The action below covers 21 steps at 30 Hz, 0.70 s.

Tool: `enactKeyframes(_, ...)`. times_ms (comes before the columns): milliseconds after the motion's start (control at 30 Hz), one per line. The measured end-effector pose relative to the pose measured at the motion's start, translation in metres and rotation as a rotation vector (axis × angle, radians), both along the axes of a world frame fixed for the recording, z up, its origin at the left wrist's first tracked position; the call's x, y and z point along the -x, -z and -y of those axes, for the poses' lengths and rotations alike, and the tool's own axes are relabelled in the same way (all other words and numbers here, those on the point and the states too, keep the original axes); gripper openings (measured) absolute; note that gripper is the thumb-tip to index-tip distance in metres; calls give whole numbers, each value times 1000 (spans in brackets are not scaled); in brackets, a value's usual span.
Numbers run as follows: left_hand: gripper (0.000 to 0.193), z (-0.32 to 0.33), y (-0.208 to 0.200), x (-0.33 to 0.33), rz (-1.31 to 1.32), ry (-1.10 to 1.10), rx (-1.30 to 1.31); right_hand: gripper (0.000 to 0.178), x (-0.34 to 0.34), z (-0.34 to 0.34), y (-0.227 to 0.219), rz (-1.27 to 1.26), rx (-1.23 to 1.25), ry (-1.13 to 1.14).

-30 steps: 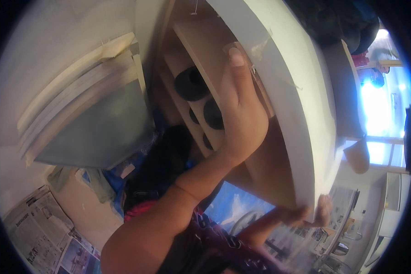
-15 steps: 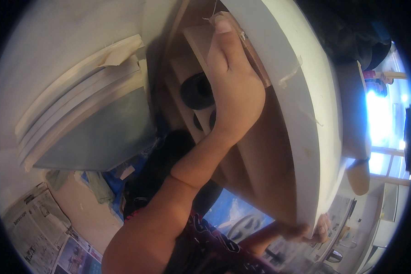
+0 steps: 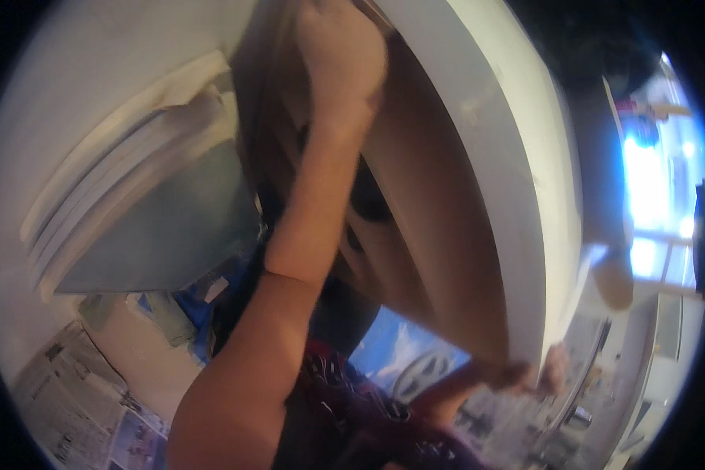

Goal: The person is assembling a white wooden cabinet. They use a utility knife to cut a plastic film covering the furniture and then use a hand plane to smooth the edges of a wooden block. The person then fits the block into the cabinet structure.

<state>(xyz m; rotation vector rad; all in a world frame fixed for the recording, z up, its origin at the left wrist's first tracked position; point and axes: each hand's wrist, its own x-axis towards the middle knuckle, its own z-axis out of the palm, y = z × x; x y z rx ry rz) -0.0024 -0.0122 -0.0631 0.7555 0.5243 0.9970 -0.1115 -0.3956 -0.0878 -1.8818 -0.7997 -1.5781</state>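
Observation:
A large white-edged wooden piece, brown within, with long slats and dark round shapes on its inner side, slants across the middle. My left hand is at its upper inner side, beside a brown strip along the edge. That hand is blurred, its fingertips lost near the picture's top, so its grip does not show. At the lower corner, my right hand is closed round the white edge, fingers on the outer face.
To the left, several pale curved boards and a grey panel lean on the wall. Newspaper covers part of the floor at lower left. A blue sheet lies below the wooden piece. A bright window is at far right.
My left hand has moved up and to the left, away from the brown strip where its thumb lay. My right hand stays at the lower corner. The view has shifted slightly.

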Motion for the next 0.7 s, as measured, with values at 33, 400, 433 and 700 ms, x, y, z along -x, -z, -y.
enactKeyframes(33, 67, 7, -3, 4, -27, 20, 32, 29, 6, 0, -5, -3, 10, 22)
enactKeyframes(400, 72, 237, 58, 141, 172, 432, 336, 44, -1, -29, -8, -135, -149, -224)
enactKeyframes(433, 73, 246, 48, 154, 205, 519, 328, 45, 1, -31, -10, -136, -149, -221)
enactKeyframes(700, 75, 273, 9, 173, 289, 581, 380, 46, -5, -27, -10, -148, -104, -401)
